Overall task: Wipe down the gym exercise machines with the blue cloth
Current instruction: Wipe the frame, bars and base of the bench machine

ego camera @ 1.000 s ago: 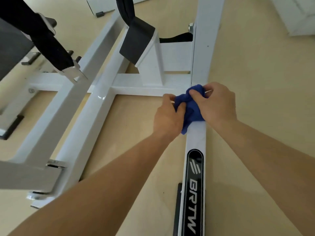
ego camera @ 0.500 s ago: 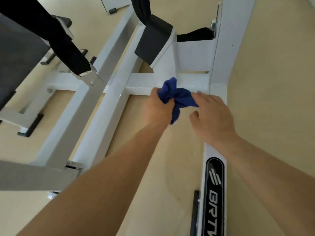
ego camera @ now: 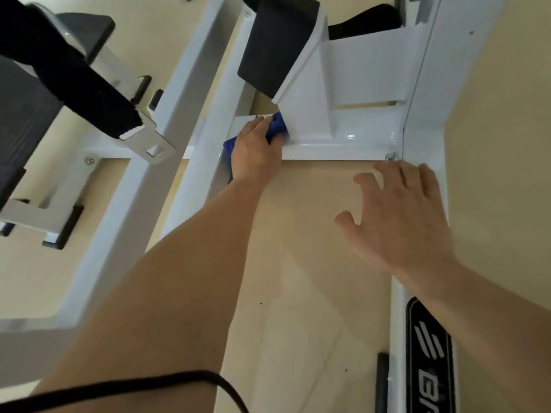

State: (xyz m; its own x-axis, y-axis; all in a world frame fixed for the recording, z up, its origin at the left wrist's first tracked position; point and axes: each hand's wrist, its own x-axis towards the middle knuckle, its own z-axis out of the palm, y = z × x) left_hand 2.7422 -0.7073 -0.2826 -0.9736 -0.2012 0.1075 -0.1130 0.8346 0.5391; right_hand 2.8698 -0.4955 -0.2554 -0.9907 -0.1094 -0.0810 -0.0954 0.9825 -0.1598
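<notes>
Black label (ego camera: 429, 353) on white rail (ego camera: 398, 323), "B", rest cut off

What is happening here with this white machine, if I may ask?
A person is wiping the white gym machine. The left hand holds the bunched blue cloth against the low cross bar, beside the upright bracket. The right hand is open with spread fingers near the frame's corner and holds nothing.
</notes>
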